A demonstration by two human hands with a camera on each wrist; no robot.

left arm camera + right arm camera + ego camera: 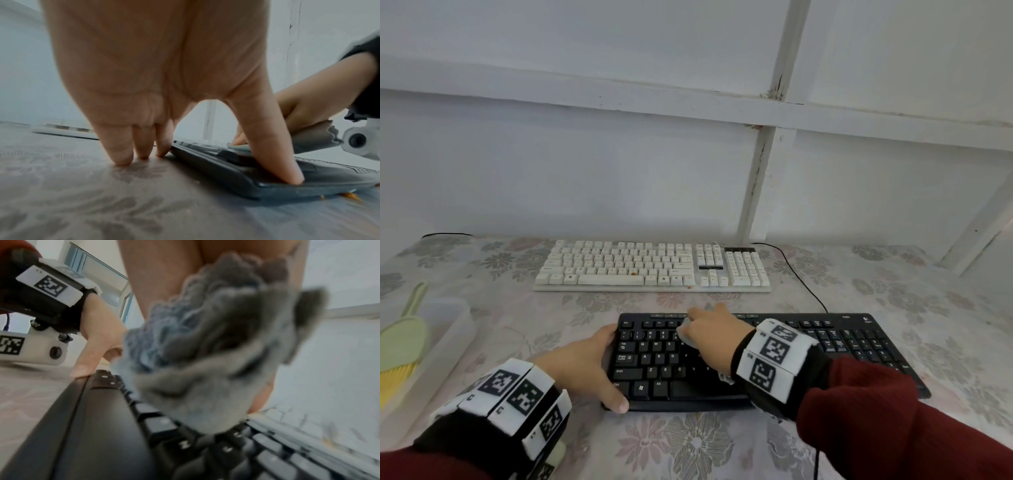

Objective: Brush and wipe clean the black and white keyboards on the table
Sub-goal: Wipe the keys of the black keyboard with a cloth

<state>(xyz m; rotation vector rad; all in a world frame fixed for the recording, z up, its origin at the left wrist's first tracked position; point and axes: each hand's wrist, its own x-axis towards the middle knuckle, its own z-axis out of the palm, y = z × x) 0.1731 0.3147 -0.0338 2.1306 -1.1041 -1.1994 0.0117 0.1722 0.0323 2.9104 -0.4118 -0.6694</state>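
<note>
fuzzy grey cloth (205, 363) bunched in right hand (710, 337) grip; left hand (585, 368) flat, bracing black keyboard (859, 346)

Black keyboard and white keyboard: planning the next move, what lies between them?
Only bare flowered tablecloth between the black keyboard and the white keyboard, seen in the head view.

Cloth (205, 356) blurred at the lens, green brush (400, 339) cut by left edge
</note>
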